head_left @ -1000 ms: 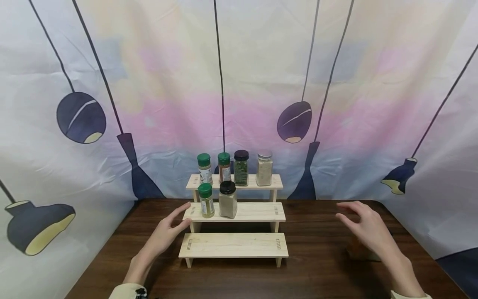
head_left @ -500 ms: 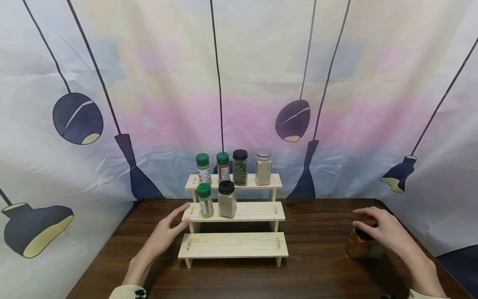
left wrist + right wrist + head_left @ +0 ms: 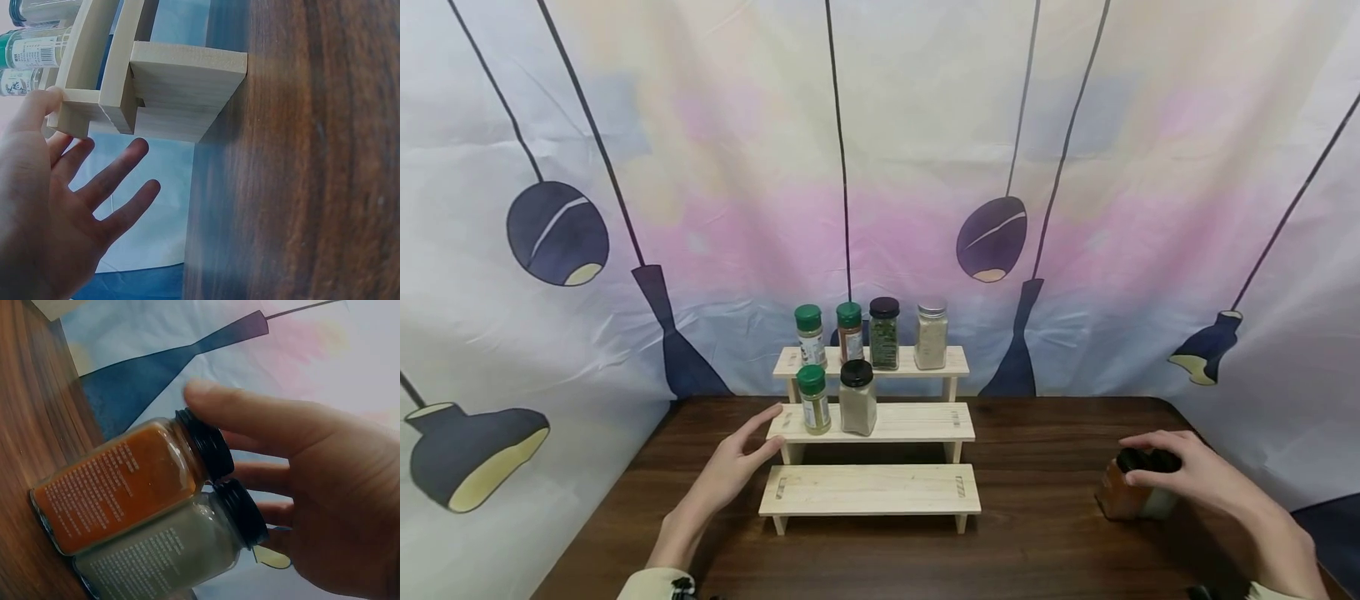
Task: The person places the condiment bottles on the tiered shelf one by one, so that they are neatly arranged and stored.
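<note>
My left hand (image 3: 730,467) pinches the left end of the wooden tiered rack's (image 3: 917,421) middle board between thumb and index finger, the other fingers spread. On the right, my right hand (image 3: 1198,471) is around the black caps of two glass spice jars standing side by side. In the right wrist view, the orange-powder jar (image 3: 119,481) and the grey-green-powder jar (image 3: 162,550) touch each other. The right thumb lies by the orange jar's cap, with the other fingers behind the caps; no firm grip shows. Part of the grey-green jar is hidden in the head view.
The top board carries two green-capped jars (image 3: 811,342), a dark-capped herb jar (image 3: 884,337) and a silver-capped jar (image 3: 931,342). On the middle board stand a green-capped jar (image 3: 814,404) and a black-capped jar (image 3: 857,404). A printed curtain (image 3: 910,150) hangs behind the brown table (image 3: 1030,542).
My right hand has moved right and down, from the air left of the two jars to around their caps. The left hand stays on the rack's middle board.
</note>
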### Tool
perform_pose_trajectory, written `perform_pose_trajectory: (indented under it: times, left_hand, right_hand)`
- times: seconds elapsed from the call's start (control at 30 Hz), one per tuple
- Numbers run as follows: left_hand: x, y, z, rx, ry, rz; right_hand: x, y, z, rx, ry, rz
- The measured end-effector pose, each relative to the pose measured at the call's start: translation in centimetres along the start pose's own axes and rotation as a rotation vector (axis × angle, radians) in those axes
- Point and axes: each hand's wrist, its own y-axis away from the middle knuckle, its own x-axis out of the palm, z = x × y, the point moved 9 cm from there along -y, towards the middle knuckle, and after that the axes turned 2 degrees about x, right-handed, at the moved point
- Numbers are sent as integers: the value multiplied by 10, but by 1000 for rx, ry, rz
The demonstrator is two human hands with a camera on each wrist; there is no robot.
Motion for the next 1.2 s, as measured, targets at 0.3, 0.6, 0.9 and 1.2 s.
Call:
perform_pose_trajectory:
  times: [0.3, 0.6, 0.9, 1.2]
  left_hand:
    - [0, 0, -1, 12, 3, -5]
    - [0, 0, 0, 3, 5, 4]
    - [-3, 1, 0, 4, -1, -6]
    - [1, 2, -1, 20, 14, -2]
  right_hand:
    - [4, 3, -4, 69, 1, 3]
    - [-3, 3, 7, 72, 17, -100]
    - [-21, -1, 51, -58, 71, -260]
    - [-24, -4, 95, -163, 124, -386]
